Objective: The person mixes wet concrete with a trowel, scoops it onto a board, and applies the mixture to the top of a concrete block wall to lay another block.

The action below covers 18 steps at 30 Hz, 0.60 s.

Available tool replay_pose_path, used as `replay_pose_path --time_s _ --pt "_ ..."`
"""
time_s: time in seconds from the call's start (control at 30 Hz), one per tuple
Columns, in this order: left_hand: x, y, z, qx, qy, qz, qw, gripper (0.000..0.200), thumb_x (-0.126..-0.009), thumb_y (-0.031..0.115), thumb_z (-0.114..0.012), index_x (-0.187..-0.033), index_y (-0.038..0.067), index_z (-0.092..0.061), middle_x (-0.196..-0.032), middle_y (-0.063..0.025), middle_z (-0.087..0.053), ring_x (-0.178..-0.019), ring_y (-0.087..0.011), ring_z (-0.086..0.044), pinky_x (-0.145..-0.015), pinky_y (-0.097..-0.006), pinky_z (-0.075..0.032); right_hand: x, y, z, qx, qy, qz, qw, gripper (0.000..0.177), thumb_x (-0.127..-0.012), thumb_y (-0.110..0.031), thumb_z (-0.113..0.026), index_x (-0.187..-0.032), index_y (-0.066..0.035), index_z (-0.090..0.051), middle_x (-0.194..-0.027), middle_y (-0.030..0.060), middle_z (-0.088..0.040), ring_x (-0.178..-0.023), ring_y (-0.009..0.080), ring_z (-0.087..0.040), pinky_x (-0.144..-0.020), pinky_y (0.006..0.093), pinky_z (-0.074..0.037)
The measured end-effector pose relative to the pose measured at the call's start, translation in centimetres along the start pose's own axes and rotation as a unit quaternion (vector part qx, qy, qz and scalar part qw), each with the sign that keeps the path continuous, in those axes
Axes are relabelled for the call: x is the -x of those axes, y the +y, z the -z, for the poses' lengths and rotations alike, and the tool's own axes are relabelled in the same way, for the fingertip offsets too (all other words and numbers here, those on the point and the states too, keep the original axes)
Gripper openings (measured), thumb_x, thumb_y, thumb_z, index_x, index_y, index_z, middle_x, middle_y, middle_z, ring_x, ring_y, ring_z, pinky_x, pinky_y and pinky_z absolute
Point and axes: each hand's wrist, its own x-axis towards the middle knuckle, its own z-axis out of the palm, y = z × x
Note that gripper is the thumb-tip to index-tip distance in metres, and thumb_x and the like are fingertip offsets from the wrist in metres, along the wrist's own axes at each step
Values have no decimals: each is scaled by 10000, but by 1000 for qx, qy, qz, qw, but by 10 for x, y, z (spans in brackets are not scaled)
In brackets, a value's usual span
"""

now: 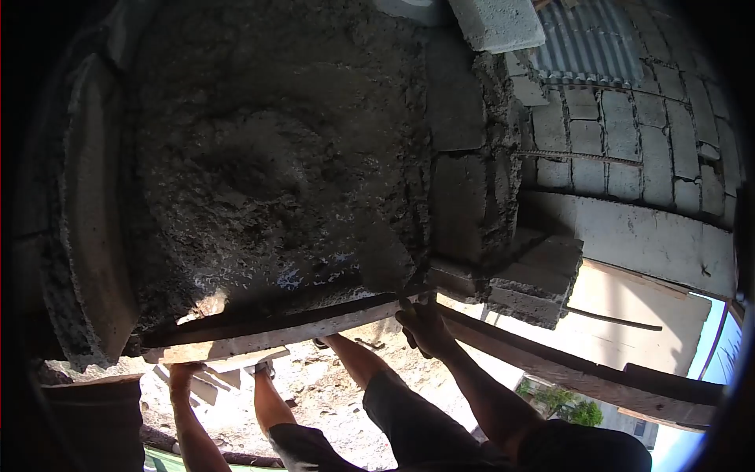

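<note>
My right hand (425, 326) is closed around the handle of a trowel. The trowel's flat blade (384, 256) rests at the near edge of the wet grey mortar (275, 173), close to the right-hand blocks. A long wooden plank (307, 328) runs along the near side of the mortar, below the blade. At the lower left, my left hand (185, 370) is against the underside of the plank's left end. Its fingers are mostly hidden there, so their grip does not show.
Concrete blocks (458, 189) border the mortar on the right, and a tilted slab (94, 212) on the left. A loose block (497, 23) sits at the top. A rebar rod (582, 157) juts out before a block wall (621, 130). Bright rubble ground (314, 393) lies below.
</note>
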Motion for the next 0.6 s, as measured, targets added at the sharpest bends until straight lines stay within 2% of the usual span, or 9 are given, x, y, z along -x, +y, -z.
replay_pose_path --time_s 0.07,0.13,0.2,0.27,0.3,0.33,0.43,0.53,0.6 --pt "46 23 -16 20 -5 33 999 262 -654 -35 -768 -874 32 -641 -881 -36 -678 -836 -152 -634 -761 -284 -515 9 -1 2 4 5 4 1000 276 -948 -291 -648 -838 -45 -587 -592 -13 -531 -493 53 -473 -453 256 -385" --pt "92 30 -31 34 7 -68 997 231 -686 -54 -755 -810 42 -586 -808 -19 -613 -767 -123 -593 -704 -293 -520 21 -23 -1 -8 5 13 1000 305 -936 -322 -656 -831 -43 -590 -591 -4 -533 -515 66 -494 -477 271 -396" --pt "144 64 -52 -30 50 -169 984 213 -739 -46 -745 -830 42 -573 -805 -5 -582 -737 -114 -565 -676 -288 -531 32 -39 0 17 11 34 999 323 -945 -336 -638 -820 -43 -588 -585 -3 -528 -510 69 -489 -473 276 -391" --pt "197 123 -68 179 83 -45 979 200 -777 -29 -743 -865 38 -576 -833 0 -574 -737 -102 -551 -654 -284 -543 32 -37 4 -40 -3 46 998 309 -984 -316 -574 -811 -60 -579 -568 1 -518 -454 74 -458 -446 266 -376" --pt "218 133 -59 118 84 -106 984 179 -803 -18 -734 -890 41 -590 -855 8 -579 -760 -97 -549 -666 -278 -554 39 -52 6 -58 -10 41 997 301 -989 -312 -564 -822 -62 -563 -564 -2 -499 -437 76 -456 -419 259 -371" --pt "252 194 -66 -61 110 -213 969 208 -783 0 -763 -904 37 -598 -853 -3 -587 -761 -96 -550 -656 -274 -531 44 -63 8 -75 -17 37 996 293 -995 -308 -553 -832 -65 -546 -560 -5 -481 -420 79 -453 -391 251 -365" --pt "311 261 -43 -147 145 -212 955 225 -767 48 -780 -887 22 -592 -861 -41 -631 -784 -111 -584 -673 -283 -487 42 -70 9 -98 -26 92 991 321 -1007 -356 -519 -863 -71 -555 -587 4 -498 -406 81 -457 -369 248 -354" --pt "327 310 -44 13 146 -180 973 256 -807 68 -749 -1024 0 -631 -905 -33 -652 -798 -117 -584 -740 -282 -485 56 -106 6 -43 -27 71 996 326 -1005 -374 -517 -880 -76 -562 -583 5 -500 -412 80 -463 -371 242 -358" --pt "310 316 -48 10 161 -183 970 299 -839 113 -730 -1094 -5 -630 -949 -25 -659 -832 -117 -591 -777 -285 -491 45 -102 5 -36 -40 75 996 321 -991 -369 -536 -859 -78 -567 -597 16 -519 -416 87 -463 -390 267 -376"
